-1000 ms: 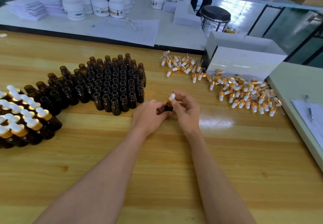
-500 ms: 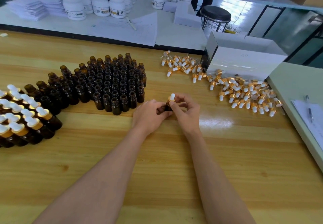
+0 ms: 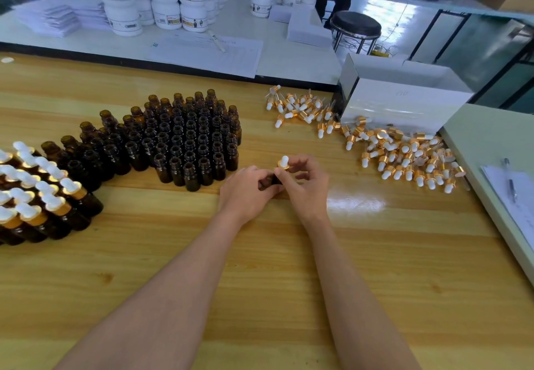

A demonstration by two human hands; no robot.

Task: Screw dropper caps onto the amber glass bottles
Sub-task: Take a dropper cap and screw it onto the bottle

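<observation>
A: One bottle (image 3: 270, 180) is in play, mid-counter (image 3: 260, 268), and little has moved in the last second. The left hand (image 3: 248, 193) keeps its wrap round the dark glass. The right hand (image 3: 309, 187) pinches the cap (image 3: 284, 163) at its gold collar, fingers shifted slightly round.

B: So the twist is still running?

A: I'd judge so; probably not seated yet. The white bulb pokes up, smooth and rounded. The collar is shiny, and the glass is glossy amber.

B: And the rest?

A: The open bottles (image 3: 187, 141) are massed far left, the capped ones (image 3: 43, 196) sit at the left edge, and the loose caps (image 3: 404, 158) are heaped right.
</observation>
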